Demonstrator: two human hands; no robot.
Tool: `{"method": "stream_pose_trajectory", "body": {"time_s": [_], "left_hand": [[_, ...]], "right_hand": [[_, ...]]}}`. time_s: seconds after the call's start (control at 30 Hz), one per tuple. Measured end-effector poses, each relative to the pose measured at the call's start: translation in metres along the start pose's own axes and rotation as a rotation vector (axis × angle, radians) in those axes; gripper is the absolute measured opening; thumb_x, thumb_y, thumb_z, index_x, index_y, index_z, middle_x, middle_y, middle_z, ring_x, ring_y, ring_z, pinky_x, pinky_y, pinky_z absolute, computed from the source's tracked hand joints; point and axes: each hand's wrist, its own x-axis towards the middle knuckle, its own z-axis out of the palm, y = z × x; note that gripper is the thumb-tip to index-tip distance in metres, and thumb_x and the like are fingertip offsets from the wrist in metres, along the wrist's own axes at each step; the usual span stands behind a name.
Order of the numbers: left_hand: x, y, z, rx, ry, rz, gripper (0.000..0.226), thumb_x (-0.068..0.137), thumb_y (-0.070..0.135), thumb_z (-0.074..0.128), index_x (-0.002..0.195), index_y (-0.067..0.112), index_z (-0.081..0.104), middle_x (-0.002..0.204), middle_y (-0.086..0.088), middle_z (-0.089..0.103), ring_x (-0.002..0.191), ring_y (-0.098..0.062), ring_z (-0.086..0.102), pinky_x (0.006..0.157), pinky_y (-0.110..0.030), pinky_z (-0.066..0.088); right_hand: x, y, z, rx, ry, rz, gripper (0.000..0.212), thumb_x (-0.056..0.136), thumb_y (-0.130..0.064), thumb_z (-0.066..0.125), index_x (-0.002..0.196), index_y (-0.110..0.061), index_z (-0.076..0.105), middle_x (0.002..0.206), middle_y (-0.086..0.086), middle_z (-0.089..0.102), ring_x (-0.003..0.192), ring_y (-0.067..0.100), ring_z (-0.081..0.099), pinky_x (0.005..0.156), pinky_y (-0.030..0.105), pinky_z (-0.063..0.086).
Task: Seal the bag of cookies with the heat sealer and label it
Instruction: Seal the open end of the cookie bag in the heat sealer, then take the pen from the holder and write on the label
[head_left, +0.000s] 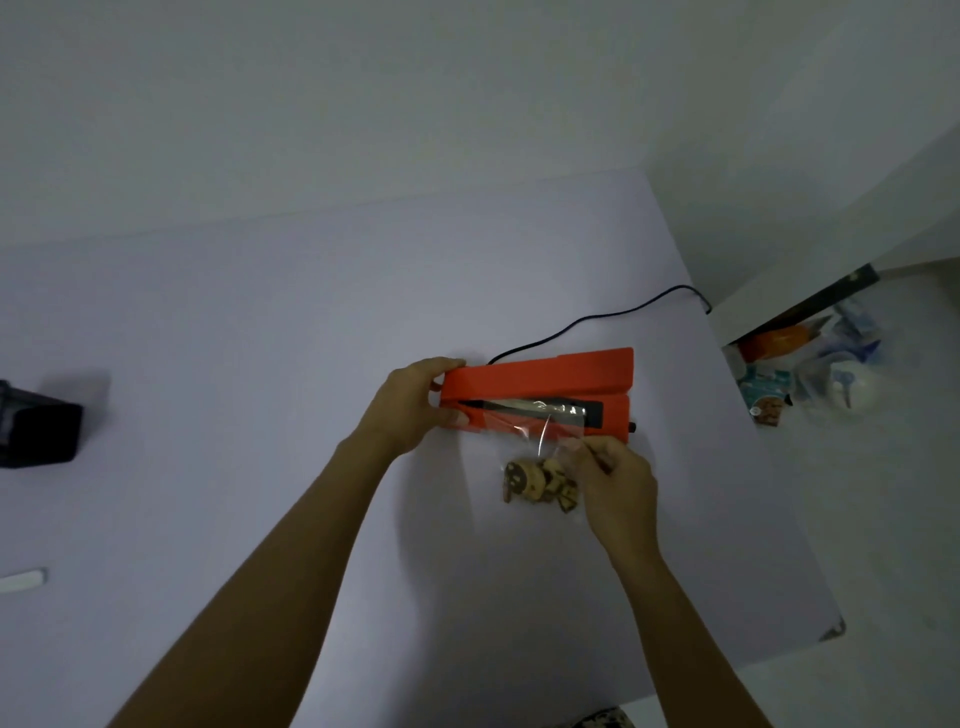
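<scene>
An orange heat sealer (550, 375) lies on the white table (260, 338), its lid raised a little over the black sealing bar. My left hand (415, 402) grips the sealer's left end, fingers over the lid and thumb under it. A clear plastic bag of cookies (537, 480) lies in front of the sealer, its open top tucked into the jaw. My right hand (613, 480) pinches the bag's right edge just below the sealer.
A black power cord (597, 319) runs from the sealer off the table's right edge. A black object (39, 431) stands at the far left, a small white piece (23, 579) near the left front. Clutter of packages and bags (810, 369) lies on the floor at right.
</scene>
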Motion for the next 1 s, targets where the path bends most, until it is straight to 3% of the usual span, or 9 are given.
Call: {"method": "stream_pose_trajectory", "body": {"time_s": [0.2, 0.5, 0.6, 0.73, 0.8, 0.87, 0.93, 1.0], "left_hand": [[0.002, -0.003, -0.001, 0.065, -0.011, 0.010, 0.074, 0.069, 0.020, 0.084, 0.136, 0.017, 0.052, 0.132, -0.005, 0.058, 0.111, -0.023, 0.057, 0.097, -0.038, 0.048], [0.005, -0.009, -0.001, 0.068, -0.031, 0.006, 0.078, 0.067, 0.020, 0.086, 0.136, 0.019, 0.051, 0.132, -0.004, 0.059, 0.117, -0.022, 0.056, 0.100, -0.034, 0.044], [0.002, -0.010, 0.001, 0.048, -0.051, -0.024, 0.080, 0.074, 0.018, 0.081, 0.143, 0.020, 0.042, 0.137, -0.006, 0.055, 0.124, -0.024, 0.052, 0.102, -0.036, 0.044], [-0.025, -0.010, 0.004, -0.042, 0.040, -0.067, 0.081, 0.089, 0.013, 0.064, 0.153, 0.017, 0.014, 0.154, -0.005, 0.032, 0.137, -0.022, 0.038, 0.112, -0.039, 0.037], [-0.045, -0.011, 0.000, -0.184, 0.181, -0.097, 0.066, 0.090, 0.000, 0.054, 0.149, 0.014, 0.027, 0.151, -0.003, 0.036, 0.133, -0.021, 0.044, 0.108, -0.035, 0.041], [-0.066, -0.015, -0.008, -0.369, 0.242, -0.175, 0.047, 0.092, -0.005, 0.044, 0.135, 0.013, 0.050, 0.137, -0.004, 0.054, 0.120, -0.018, 0.056, 0.102, -0.032, 0.046], [-0.088, -0.018, -0.020, -0.623, 0.209, -0.279, 0.034, 0.098, 0.004, 0.037, 0.117, 0.009, 0.065, 0.116, -0.007, 0.069, 0.107, -0.024, 0.065, 0.099, -0.037, 0.050], [-0.108, -0.025, -0.032, -0.829, 0.186, -0.376, 0.038, 0.102, 0.022, 0.035, 0.105, 0.006, 0.070, 0.100, -0.011, 0.074, 0.096, -0.027, 0.070, 0.089, -0.036, 0.054]], "right_hand": [[-0.015, -0.016, 0.000, -0.029, -0.008, -0.095, 0.013, 0.092, -0.018, 0.060, 0.081, -0.020, 0.067, 0.074, -0.006, 0.067, 0.066, 0.003, 0.062, 0.055, 0.012, 0.044], [-0.039, -0.025, -0.011, 0.082, -0.055, -0.095, 0.014, 0.091, -0.021, 0.064, 0.078, -0.020, 0.068, 0.070, -0.002, 0.068, 0.061, 0.004, 0.062, 0.051, 0.014, 0.046], [-0.043, -0.029, -0.017, 0.168, -0.092, -0.068, 0.012, 0.090, -0.018, 0.065, 0.079, -0.017, 0.070, 0.068, 0.001, 0.070, 0.058, 0.005, 0.064, 0.051, 0.014, 0.049], [-0.042, -0.028, -0.014, 0.220, -0.165, -0.026, 0.012, 0.089, -0.020, 0.065, 0.081, -0.022, 0.073, 0.080, 0.000, 0.074, 0.077, 0.018, 0.071, 0.073, 0.037, 0.059], [-0.041, -0.033, -0.005, 0.271, -0.207, -0.010, 0.015, 0.090, -0.018, 0.064, 0.078, -0.022, 0.073, 0.080, 0.004, 0.074, 0.079, 0.022, 0.071, 0.071, 0.039, 0.059], [-0.042, -0.040, 0.010, 0.343, -0.257, 0.025, 0.014, 0.091, -0.015, 0.063, 0.082, -0.018, 0.073, 0.082, 0.007, 0.074, 0.079, 0.024, 0.071, 0.067, 0.035, 0.060], [-0.043, -0.045, 0.031, 0.394, -0.317, 0.067, 0.011, 0.092, -0.013, 0.061, 0.088, -0.010, 0.070, 0.085, 0.009, 0.074, 0.081, 0.023, 0.072, 0.067, 0.031, 0.060], [-0.044, -0.047, 0.057, 0.413, -0.375, 0.111, 0.010, 0.093, -0.013, 0.060, 0.089, -0.008, 0.069, 0.085, 0.011, 0.072, 0.081, 0.023, 0.070, 0.066, 0.032, 0.059]]}}
